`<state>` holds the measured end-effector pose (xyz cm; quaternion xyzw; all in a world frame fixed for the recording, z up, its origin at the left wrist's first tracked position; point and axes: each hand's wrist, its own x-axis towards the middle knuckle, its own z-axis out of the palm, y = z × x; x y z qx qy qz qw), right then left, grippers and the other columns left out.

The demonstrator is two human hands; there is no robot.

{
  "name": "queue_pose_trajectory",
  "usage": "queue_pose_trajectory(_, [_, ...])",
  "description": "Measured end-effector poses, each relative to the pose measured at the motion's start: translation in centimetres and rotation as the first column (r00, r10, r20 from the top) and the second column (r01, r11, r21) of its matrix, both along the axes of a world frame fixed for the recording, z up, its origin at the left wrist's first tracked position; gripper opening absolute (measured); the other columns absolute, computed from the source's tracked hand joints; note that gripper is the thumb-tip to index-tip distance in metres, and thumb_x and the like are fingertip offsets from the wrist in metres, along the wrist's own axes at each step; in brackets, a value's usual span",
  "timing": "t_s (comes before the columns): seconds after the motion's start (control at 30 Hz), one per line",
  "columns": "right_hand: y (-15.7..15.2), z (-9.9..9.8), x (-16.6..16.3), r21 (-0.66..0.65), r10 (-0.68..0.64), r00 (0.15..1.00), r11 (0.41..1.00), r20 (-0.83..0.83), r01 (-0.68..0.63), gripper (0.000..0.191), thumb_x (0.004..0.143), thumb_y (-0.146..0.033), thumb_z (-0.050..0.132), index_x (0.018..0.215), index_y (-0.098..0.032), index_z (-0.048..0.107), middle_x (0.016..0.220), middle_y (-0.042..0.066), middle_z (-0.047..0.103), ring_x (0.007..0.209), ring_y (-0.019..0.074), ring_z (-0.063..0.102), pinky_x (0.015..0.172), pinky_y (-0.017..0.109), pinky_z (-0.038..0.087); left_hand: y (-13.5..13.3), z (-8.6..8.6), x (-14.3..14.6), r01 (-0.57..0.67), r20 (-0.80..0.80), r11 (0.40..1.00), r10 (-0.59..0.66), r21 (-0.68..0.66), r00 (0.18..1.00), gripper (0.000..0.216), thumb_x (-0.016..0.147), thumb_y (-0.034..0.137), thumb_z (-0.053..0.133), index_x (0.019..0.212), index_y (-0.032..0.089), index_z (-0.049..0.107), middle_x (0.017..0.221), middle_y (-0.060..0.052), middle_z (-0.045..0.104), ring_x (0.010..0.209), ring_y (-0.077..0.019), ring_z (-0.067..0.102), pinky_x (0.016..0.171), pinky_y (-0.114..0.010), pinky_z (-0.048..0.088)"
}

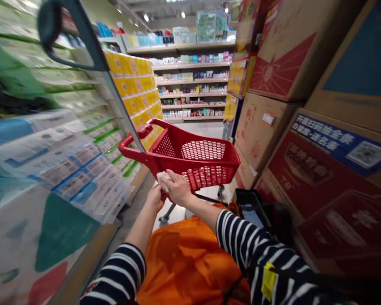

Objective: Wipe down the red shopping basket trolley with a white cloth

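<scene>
My right hand (178, 186) is closed on a small white crumpled piece, perhaps a tissue (163, 181), right at the near rim of a red plastic shopping cart (197, 159). My left hand (155, 198) sits just below and to the left, its fingers curled against the same white piece. Both arms wear navy and white striped sleeves. The cart's basket looks empty and its red handle (136, 140) points toward the left shelves.
Shelves of packaged tissue goods (66, 161) line the left, yellow packs (136, 84) further on. Stacked cardboard boxes (305, 127) wall the right side. An orange bag (187, 262) hangs at my front. Product shelves (193, 89) close the narrow aisle's far end.
</scene>
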<state>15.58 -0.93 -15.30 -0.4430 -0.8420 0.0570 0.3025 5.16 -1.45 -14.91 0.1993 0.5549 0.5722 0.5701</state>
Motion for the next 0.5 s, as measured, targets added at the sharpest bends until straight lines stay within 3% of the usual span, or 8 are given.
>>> queue_pose_trajectory(0.1, [-2.2, -1.6, 1.1, 0.118, 0.049, 0.984, 0.991, 0.174, -0.07, 0.057, 0.079, -0.03, 0.055, 0.133, -0.021, 0.038, 0.149, 0.008, 0.018, 0.135, 0.0296, 0.015, 0.105, 0.054, 0.02, -0.5, -1.1, 0.4, 0.055, -0.054, 0.995, -0.06, -0.081, 0.997, 0.019, 0.073, 0.008, 0.048, 0.088, 0.014, 0.057, 0.058, 0.004, 0.059, 0.048, -0.0054, 0.052, 0.05, -0.016, 0.043])
queue_pose_trajectory(0.17, [-3.0, -3.0, 1.2, 0.164, 0.036, 0.972, 0.984, 0.232, -0.076, 0.059, 0.08, -0.027, 0.053, 0.135, -0.017, 0.033, 0.149, 0.009, 0.015, 0.136, 0.0297, 0.008, 0.106, 0.055, 0.017, -0.9, -2.0, 0.1, 0.103, -0.128, 0.985, -0.121, -0.136, 0.984, 0.017, 0.074, 0.009, 0.047, 0.087, 0.014, 0.057, 0.057, 0.005, 0.058, 0.053, -0.0067, 0.054, 0.056, -0.019, 0.044])
queue_pose_trajectory(0.3, [-1.8, -4.6, 0.6, 0.222, 0.015, 0.959, 0.972, 0.282, -0.081, 0.039, 0.091, -0.02, 0.037, 0.129, -0.014, 0.041, 0.143, 0.008, 0.031, 0.131, 0.0256, 0.026, 0.104, 0.044, 0.031, -1.0, -3.2, -1.7, 0.142, -0.375, 0.967, -0.214, -0.21, 0.902, 0.016, 0.077, 0.015, 0.043, 0.084, 0.013, 0.057, 0.054, 0.003, 0.056, 0.063, -0.0119, 0.056, 0.067, -0.028, 0.044])
queue_pose_trajectory(0.4, [0.9, -2.5, -0.6, 0.298, 0.09, 0.949, 0.937, 0.301, -0.183, 0.034, 0.093, -0.017, 0.034, 0.125, -0.016, 0.045, 0.139, 0.007, 0.038, 0.128, 0.0226, 0.032, 0.103, 0.04, 0.036, -0.1, -3.3, -3.7, 0.185, -0.576, 0.981, -0.183, -0.056, 0.797, 0.028, 0.079, 0.019, 0.036, 0.098, 0.014, 0.056, 0.073, 0.0, 0.065, 0.078, -0.0159, 0.06, 0.072, -0.033, 0.046])
queue_pose_trajectory(0.5, [4.0, 2.0, -2.4, 0.439, 0.145, 0.952, 0.861, 0.269, -0.255, 0.038, 0.093, -0.012, 0.029, 0.128, -0.016, 0.042, 0.141, 0.005, 0.035, 0.133, 0.0217, 0.023, 0.108, 0.043, 0.028, 0.9, -2.4, -5.6, 0.136, -0.768, 0.985, -0.007, 0.104, 0.641, 0.042, 0.076, 0.021, 0.04, 0.116, 0.017, 0.05, 0.11, -0.006, 0.062, 0.104, -0.0211, 0.056, 0.085, -0.038, 0.045])
